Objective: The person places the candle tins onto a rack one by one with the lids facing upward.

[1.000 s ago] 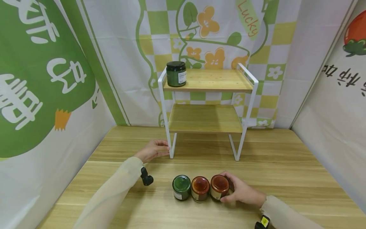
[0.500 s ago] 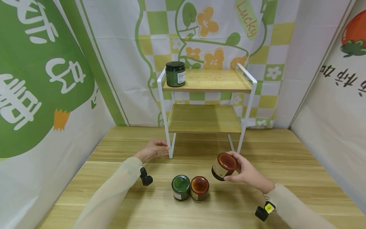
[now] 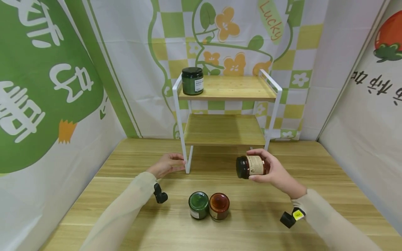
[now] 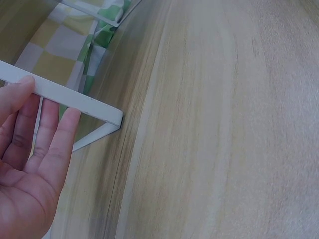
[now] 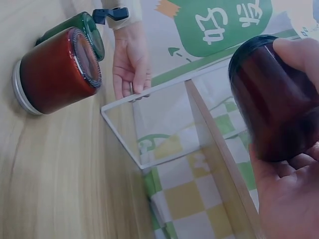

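Cream-sleeved, the left hand (image 3: 168,165) has its grip pinched on a white shelf leg (image 4: 94,108); above, the upright green jar (image 3: 192,83) on the top tier (image 3: 235,88) looks finished. On the worktop (image 3: 176,230), an overturned green jar (image 3: 198,204) and overturned amber jar (image 3: 219,205) seem left; the right hand (image 3: 273,172) clamps a sideways amber jar (image 3: 255,165) aloft, apparently unplaced.

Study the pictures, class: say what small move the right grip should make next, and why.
Probably the right grip should turn the held brown jar until its black lid faces up: it lies sideways, while the green jar on the top shelf stands lid-up.
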Tool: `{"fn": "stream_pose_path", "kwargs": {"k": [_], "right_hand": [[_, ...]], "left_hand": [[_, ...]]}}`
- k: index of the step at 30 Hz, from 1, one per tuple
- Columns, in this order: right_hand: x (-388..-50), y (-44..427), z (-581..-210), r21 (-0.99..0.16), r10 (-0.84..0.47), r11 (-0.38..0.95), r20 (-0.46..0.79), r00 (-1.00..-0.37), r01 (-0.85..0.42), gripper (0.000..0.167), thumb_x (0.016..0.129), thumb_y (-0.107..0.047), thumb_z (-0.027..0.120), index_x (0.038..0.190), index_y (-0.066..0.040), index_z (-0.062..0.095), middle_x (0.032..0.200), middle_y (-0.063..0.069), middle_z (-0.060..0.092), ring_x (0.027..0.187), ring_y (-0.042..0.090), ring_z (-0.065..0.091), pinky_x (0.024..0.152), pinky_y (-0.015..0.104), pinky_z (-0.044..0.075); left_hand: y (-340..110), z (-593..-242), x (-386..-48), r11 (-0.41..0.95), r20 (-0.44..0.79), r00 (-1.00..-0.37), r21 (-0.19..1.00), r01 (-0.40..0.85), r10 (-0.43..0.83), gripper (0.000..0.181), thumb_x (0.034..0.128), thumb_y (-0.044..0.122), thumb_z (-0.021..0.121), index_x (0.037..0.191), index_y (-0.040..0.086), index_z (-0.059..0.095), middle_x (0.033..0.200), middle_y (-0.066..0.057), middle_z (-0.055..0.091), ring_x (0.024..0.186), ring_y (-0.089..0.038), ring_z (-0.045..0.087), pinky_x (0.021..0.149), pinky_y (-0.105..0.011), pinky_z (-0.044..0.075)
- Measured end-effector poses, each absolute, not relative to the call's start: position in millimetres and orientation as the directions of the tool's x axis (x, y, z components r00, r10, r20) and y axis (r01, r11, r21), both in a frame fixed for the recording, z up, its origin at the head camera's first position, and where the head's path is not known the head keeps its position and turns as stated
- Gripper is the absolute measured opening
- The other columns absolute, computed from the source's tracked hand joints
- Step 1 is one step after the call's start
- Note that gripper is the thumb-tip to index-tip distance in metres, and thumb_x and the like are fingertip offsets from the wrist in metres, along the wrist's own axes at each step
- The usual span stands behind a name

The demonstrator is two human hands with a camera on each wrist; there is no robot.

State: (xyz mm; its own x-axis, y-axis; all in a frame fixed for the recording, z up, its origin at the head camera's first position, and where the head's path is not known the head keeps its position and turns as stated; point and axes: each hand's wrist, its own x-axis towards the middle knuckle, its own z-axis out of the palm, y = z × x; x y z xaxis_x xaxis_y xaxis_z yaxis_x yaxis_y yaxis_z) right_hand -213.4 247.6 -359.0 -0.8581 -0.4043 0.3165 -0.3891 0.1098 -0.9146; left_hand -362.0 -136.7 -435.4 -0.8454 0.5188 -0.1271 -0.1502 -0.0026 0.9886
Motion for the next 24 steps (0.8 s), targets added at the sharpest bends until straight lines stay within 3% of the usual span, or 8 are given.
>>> {"fn": "stream_pose_path", "kwargs": {"k": [4,8,12,17,24], "right_hand": [[-215.9,247.7,-358.1,-0.903,-0.408,0.091,0.352,-0.843,-0.421,0.063,0.080,0.009,0.071,0.135,0.005,0.039,0.129,-0.007,0.053,0.108,0.006,0.058,0.078,0.021,0.059],[-216.4,247.4,-357.6,-0.900,-0.412,0.074,0.365,-0.835,-0.430,0.065,0.081,0.009,0.071,0.136,0.007,0.037,0.132,-0.008,0.050,0.119,0.001,0.052,0.091,0.014,0.053],[-217.3,246.5,-356.4,-0.900,-0.410,0.068,0.368,-0.835,-0.430,0.066,0.081,0.008,0.072,0.137,0.008,0.036,0.133,-0.006,0.048,0.121,0.001,0.050,0.100,0.011,0.045],[-219.6,245.6,-354.8,-0.893,-0.411,0.089,0.370,-0.833,-0.441,0.064,0.083,0.007,0.070,0.138,0.010,0.037,0.130,-0.007,0.053,0.115,0.006,0.056,0.093,0.016,0.052],[-219.1,245.7,-352.5,-0.887,-0.389,0.074,0.395,-0.832,-0.456,0.055,0.083,0.007,0.070,0.133,0.003,0.045,0.121,-0.006,0.059,0.105,0.007,0.061,0.081,0.019,0.058]], "left_hand": [[-136.8,-435.6,-362.4,-0.002,-0.129,-0.845,0.988,-0.152,0.519,0.012,0.0945,-0.004,0.057,0.097,0.008,0.059,0.096,-0.004,0.061,0.105,-0.028,0.064,0.102,-0.042,0.051],[-137.2,-435.8,-362.5,-0.001,-0.126,-0.842,0.989,-0.149,0.524,0.012,0.0949,-0.003,0.056,0.097,0.008,0.060,0.096,-0.004,0.061,0.103,-0.026,0.065,0.101,-0.041,0.052],[-137.8,-435.6,-362.3,-0.001,-0.124,-0.841,0.989,-0.147,0.526,0.012,0.0952,-0.003,0.056,0.096,0.008,0.059,0.095,-0.004,0.061,0.102,-0.025,0.065,0.100,-0.040,0.054],[-138.3,-436.9,-363.0,-0.010,-0.120,-0.840,0.989,-0.147,0.529,0.013,0.0952,-0.004,0.055,0.096,0.008,0.060,0.095,-0.004,0.061,0.099,-0.023,0.065,0.096,-0.037,0.056],[-138.1,-438.6,-364.9,-0.009,-0.121,-0.842,0.989,-0.148,0.525,0.013,0.0946,-0.004,0.056,0.094,0.009,0.060,0.095,-0.004,0.061,0.097,-0.021,0.066,0.095,-0.036,0.057]]}}
